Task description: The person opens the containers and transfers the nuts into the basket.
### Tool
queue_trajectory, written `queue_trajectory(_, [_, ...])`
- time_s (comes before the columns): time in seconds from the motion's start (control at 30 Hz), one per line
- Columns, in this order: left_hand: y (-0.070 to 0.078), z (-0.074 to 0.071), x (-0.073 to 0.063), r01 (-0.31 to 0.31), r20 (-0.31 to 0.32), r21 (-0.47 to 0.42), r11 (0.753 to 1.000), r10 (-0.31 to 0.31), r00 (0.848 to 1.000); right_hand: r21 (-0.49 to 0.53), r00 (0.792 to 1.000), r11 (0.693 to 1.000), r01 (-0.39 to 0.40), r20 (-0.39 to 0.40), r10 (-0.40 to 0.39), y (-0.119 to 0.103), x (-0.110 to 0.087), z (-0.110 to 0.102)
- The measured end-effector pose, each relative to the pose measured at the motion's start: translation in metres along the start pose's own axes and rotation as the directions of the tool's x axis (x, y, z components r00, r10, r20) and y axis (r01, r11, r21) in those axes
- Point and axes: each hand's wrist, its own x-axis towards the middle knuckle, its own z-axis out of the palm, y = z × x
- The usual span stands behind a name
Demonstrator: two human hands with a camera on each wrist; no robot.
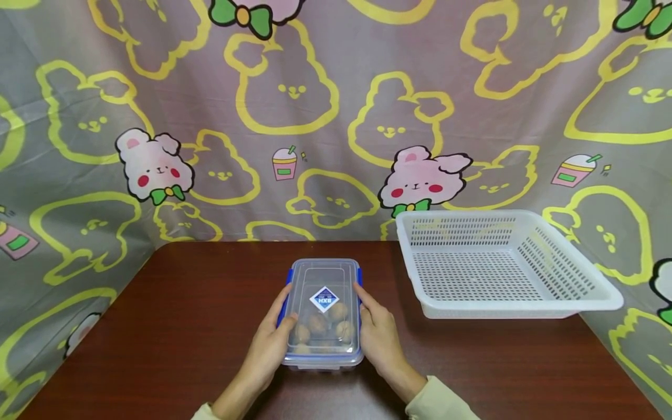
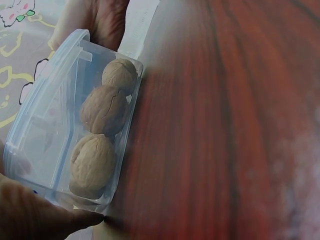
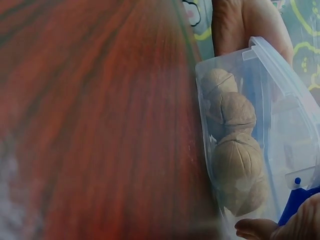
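Note:
A clear plastic food container with blue side clips and a blue-and-white diamond label on its lid is held between both hands. Several walnuts lie inside, gathered at the end nearer the person. My left hand grips the container's left side, its thumb on the lid's edge. Along the right side, my right hand holds it, index finger stretched along the clip. In the right wrist view, a blue clip shows beside the fingers, and walnuts press against the clear wall. The lid is on.
A white perforated plastic basket stands at the right rear of the dark reddish-brown wooden table. Behind the table hangs a curtain printed with cartoon rabbits and yellow outlines, which also runs along both sides.

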Motion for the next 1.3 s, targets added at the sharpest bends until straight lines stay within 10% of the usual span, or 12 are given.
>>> queue_trajectory(0.83, [0.0,0.002,0.001,0.007,-0.023,0.001,1.0,-0.007,1.0,0.122,0.987,0.983,-0.137,0.103,0.125,0.004,-0.017,0.001])
queue_trajectory(1.3, [0.0,0.003,0.002,0.017,-0.031,0.014,1.0,-0.016,0.999,0.017,0.996,0.999,-0.027,0.081,0.026,0.009,-0.018,-0.002])
